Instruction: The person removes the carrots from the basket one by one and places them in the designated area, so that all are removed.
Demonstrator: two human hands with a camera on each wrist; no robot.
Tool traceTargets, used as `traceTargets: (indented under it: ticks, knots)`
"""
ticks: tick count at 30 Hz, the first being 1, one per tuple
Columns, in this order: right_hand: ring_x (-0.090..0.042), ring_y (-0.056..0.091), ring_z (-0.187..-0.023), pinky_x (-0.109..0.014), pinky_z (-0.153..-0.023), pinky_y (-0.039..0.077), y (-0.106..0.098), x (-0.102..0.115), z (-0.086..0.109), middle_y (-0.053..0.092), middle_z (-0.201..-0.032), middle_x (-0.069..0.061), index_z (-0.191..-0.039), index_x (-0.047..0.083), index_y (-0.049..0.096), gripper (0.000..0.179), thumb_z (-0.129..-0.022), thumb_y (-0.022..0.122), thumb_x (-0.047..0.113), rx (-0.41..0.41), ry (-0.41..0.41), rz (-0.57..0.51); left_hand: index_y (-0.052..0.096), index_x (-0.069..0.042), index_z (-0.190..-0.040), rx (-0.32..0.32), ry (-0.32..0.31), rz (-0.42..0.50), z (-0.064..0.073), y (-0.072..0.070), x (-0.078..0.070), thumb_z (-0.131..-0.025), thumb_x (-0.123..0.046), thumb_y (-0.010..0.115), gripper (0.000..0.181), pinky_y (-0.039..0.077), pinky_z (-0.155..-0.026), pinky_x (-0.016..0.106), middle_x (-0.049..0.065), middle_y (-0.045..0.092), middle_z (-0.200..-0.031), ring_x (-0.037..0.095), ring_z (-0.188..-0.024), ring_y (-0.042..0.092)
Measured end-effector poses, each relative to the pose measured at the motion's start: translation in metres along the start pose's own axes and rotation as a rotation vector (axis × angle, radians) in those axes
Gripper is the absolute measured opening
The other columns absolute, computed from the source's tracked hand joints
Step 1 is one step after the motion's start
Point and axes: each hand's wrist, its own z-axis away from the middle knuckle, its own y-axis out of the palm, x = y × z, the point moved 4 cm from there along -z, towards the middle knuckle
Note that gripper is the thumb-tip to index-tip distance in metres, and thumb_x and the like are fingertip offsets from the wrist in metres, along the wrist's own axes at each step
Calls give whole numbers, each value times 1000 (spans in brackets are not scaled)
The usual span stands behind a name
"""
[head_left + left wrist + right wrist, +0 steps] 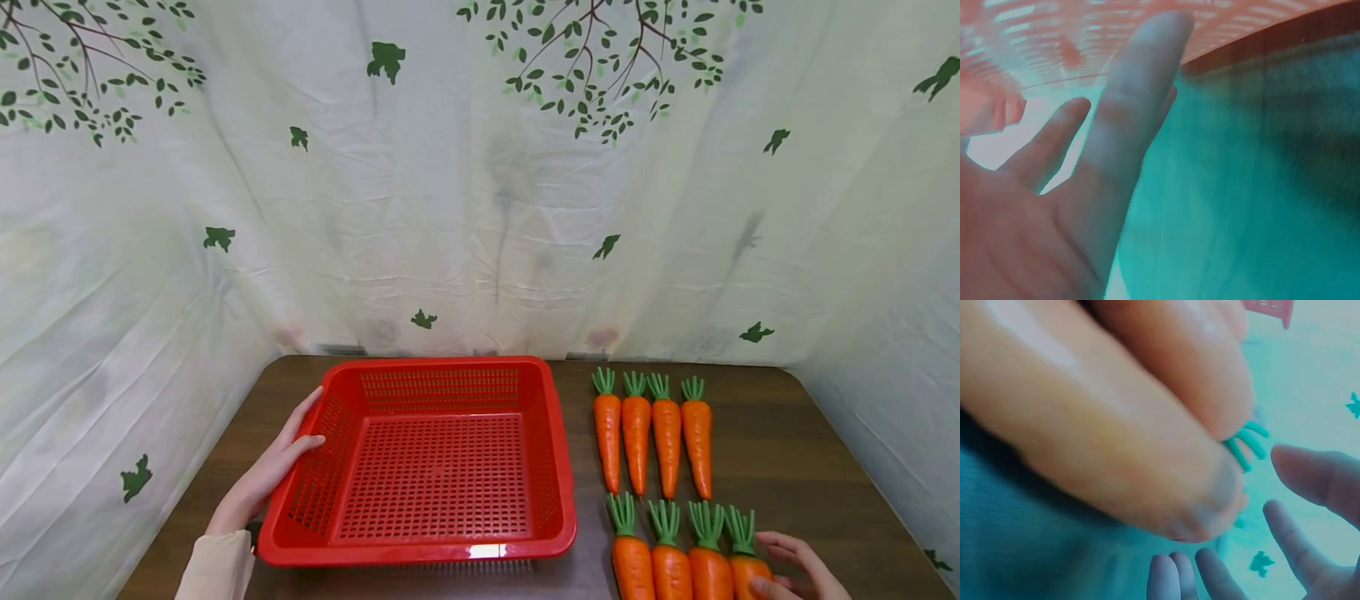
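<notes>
A red plastic basket (360,554) with a mesh bottom and sides sits left of the middle of the table, nothing inside. My left hand (273,467) grips its left side, thumb over the rim and the other fingers outside. In the left wrist view, long fingers (1122,119) reach up against the mesh wall. At the front right my right hand (816,573) is beside the rightmost carrot (746,575) of the near row, thumb overlapping its side. The right wrist view shows that hand's fingers spread around the big orange carrot body (1116,431), with gaps between.
Carrots with green tops lie in two rows right of the basket: a far row (636,433) and a near row (671,571), cut off by the frame's lower edge. A dark wooden table (780,450) carries everything. White leaf-printed cloth (480,208) hangs behind and at both sides.
</notes>
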Motion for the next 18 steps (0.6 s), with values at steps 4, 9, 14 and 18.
traceTargets:
  ticks: [4,9,14,18]
  knots:
    - [-13,58,-96,-36,-74,53,-8,23,-1,32,-135,-37,-129,0,42,48,-92,63,22,10,25,37,0,-34,-153,-2,46,-68,4,-6,-9,-102,-20,41,67,52,-80,43,27,16,-148,28,-110,56]
    - [-15,61,-94,-38,-75,54,-12,59,-1,31,-136,-36,-138,-5,29,57,-98,54,28,18,3,65,4,-26,-155,-27,100,-256,15,-14,-28,-102,-21,42,65,43,-90,57,25,7,-153,40,-128,37]
    - [11,49,-89,-24,-72,51,-8,94,0,31,-138,-31,-142,-7,22,61,-100,48,30,9,-99,94,9,-29,-154,-56,94,-420,26,-12,-55,-101,-25,46,65,30,-95,66,17,6,-156,48,-134,15]
    - [17,45,-89,-22,-71,50,-1,118,-1,32,-138,-24,-142,-5,22,58,-101,47,26,5,-178,84,16,-28,-154,-45,138,-506,30,2,-80,-99,-24,50,65,21,-92,72,15,5,-157,46,-138,7]
